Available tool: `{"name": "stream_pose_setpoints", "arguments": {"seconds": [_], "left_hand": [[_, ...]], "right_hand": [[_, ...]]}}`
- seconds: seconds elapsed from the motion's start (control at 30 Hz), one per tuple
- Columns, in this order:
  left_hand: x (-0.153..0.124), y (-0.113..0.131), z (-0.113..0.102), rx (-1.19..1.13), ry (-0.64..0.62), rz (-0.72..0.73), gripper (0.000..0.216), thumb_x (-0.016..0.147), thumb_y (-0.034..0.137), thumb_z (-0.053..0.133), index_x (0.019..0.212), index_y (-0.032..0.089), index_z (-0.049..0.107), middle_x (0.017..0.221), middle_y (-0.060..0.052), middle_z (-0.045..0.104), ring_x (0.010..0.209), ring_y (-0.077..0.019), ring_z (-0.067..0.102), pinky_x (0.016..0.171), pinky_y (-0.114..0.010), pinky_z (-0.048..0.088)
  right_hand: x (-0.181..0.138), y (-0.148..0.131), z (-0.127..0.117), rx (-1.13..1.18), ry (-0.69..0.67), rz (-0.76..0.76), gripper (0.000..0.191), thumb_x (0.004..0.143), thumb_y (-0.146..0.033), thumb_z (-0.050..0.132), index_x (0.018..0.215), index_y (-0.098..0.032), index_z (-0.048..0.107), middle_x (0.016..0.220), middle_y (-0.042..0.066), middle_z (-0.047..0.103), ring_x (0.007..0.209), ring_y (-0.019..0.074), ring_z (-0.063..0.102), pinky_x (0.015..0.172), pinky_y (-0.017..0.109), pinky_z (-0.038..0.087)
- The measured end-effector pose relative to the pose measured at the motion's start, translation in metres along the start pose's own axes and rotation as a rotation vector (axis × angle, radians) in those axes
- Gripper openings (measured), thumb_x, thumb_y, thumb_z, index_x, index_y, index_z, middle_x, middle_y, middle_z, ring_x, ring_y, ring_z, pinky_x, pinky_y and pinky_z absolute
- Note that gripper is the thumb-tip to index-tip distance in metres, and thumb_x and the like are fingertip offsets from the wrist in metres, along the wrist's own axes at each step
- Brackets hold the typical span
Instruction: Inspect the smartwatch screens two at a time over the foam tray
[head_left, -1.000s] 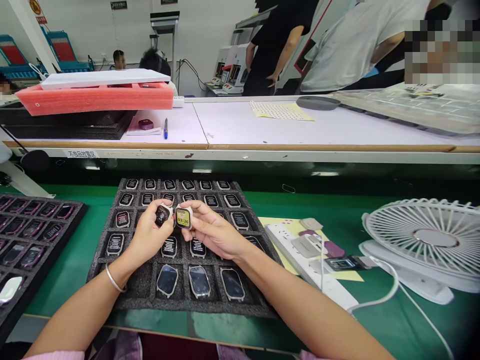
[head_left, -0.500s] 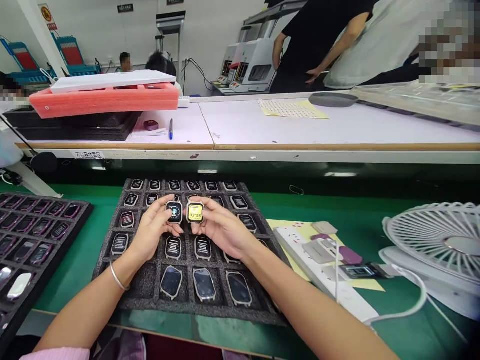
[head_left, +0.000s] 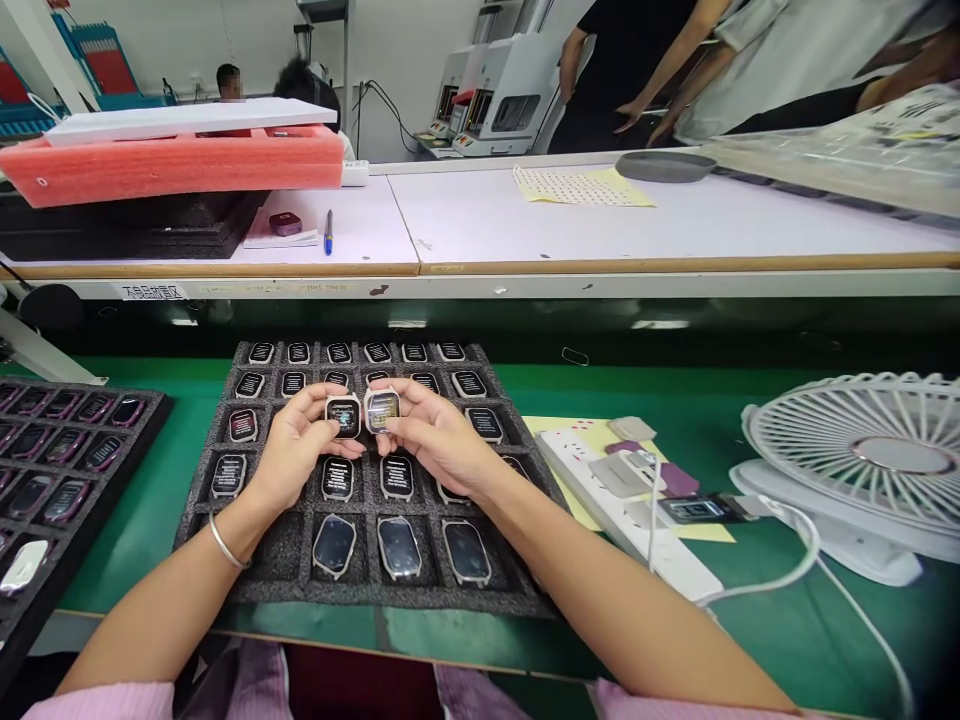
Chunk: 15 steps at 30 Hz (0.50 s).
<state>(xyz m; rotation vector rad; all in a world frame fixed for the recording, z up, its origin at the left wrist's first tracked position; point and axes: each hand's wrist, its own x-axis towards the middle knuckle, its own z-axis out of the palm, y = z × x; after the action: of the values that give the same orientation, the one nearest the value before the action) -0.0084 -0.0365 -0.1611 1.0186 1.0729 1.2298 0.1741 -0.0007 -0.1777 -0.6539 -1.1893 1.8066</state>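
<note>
My left hand (head_left: 296, 445) pinches a smartwatch without a strap (head_left: 343, 417), its dark screen lit with small marks. Close beside it, my right hand (head_left: 435, 430) grips a second smartwatch (head_left: 382, 409), with my thumb over the lower part of its screen. Both are held above a dark foam tray (head_left: 292, 575), whose square pockets hold many similar watch cases. Several show white text on black, such as one watch (head_left: 397, 477) below my right hand. Along the front row lie watches with dark screens, including a watch (head_left: 400, 547) in the middle.
Another foam tray (head_left: 150, 425) with purple-rimmed watches lies at the left. To the right are a white power strip (head_left: 630, 520), a charging cable (head_left: 810, 555) and a white fan (head_left: 862, 450). A raised shelf (head_left: 465, 235) spans the back, bearing pink foam (head_left: 172, 165). People stand beyond it.
The watch in my right hand has gone from a bright yellow face showing 03:26 to a dimmer screen. The left watch's display also differs. The camera view has shifted slightly.
</note>
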Motion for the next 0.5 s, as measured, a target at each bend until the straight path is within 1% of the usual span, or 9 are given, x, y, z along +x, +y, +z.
{"name": "stream_pose_setpoints", "arguments": {"seconds": [0.2, 0.5], "left_hand": [[0.0001, 0.0005, 0.0003, 0.002, 0.001, -0.004, 0.037, 0.069, 0.021, 0.065, 0.105, 0.016, 0.057, 0.097, -0.001, 0.068, 0.057, -0.0149, 0.073, 0.061, -0.03, 0.064], [0.0002, -0.0013, 0.0004, -0.005, -0.001, 0.001, 0.038, 0.068, 0.02, 0.066, 0.104, 0.016, 0.058, 0.098, -0.001, 0.068, 0.058, -0.0159, 0.073, 0.06, -0.03, 0.064]], "right_hand": [[0.0014, 0.0017, 0.0, -0.007, 0.011, -0.008, 0.035, 0.076, -0.022, 0.075, 0.109, -0.021, 0.063, 0.084, -0.002, 0.069, 0.058, 0.0103, 0.062, 0.059, 0.027, 0.049], [0.0011, 0.0032, -0.0012, -0.025, 0.026, -0.01, 0.033, 0.078, -0.022, 0.075, 0.108, -0.021, 0.062, 0.083, -0.002, 0.067, 0.058, 0.009, 0.061, 0.058, 0.026, 0.048]]}}
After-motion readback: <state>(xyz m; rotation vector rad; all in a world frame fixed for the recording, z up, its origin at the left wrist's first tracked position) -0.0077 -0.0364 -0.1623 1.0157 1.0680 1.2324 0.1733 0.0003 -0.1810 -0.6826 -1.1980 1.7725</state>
